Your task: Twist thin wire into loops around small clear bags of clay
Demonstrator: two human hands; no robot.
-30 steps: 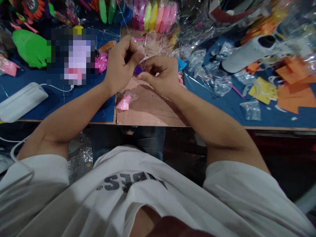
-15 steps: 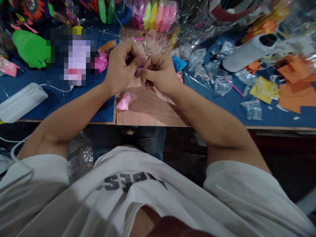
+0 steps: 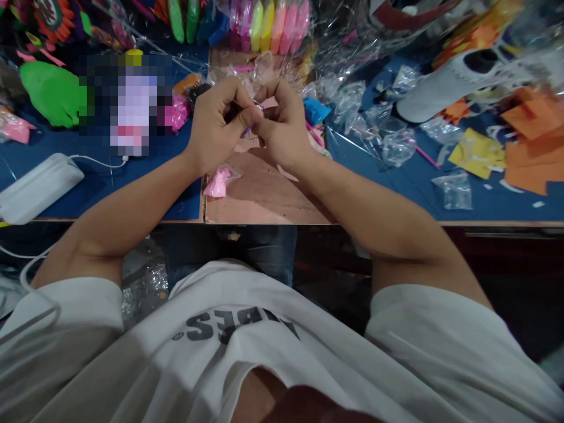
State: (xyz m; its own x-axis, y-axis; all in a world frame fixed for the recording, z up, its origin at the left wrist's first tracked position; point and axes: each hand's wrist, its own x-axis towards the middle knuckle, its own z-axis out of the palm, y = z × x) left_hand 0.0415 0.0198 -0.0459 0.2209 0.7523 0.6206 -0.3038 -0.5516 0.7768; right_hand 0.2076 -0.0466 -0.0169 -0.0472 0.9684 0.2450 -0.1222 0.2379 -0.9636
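One plastic-wrapped pink lump (image 3: 218,183) lies at seven o'clock. Beyond, the left hand (image 3: 215,120) pinches a small purple piece (image 3: 247,130); the right hand (image 3: 284,132) curls alongside at three o'clock, its fingertip grip hidden. Coloured tubes (image 3: 267,26) lie at twelve.

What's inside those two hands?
Between the bare left hand and the bare right hand, just a bit of a small purple thing shows. The fingers cover the rest, so its whole shape can't be seen.

2 hands (image 3: 218,123), 1 white block (image 3: 42,188), 1 green lump (image 3: 53,94)
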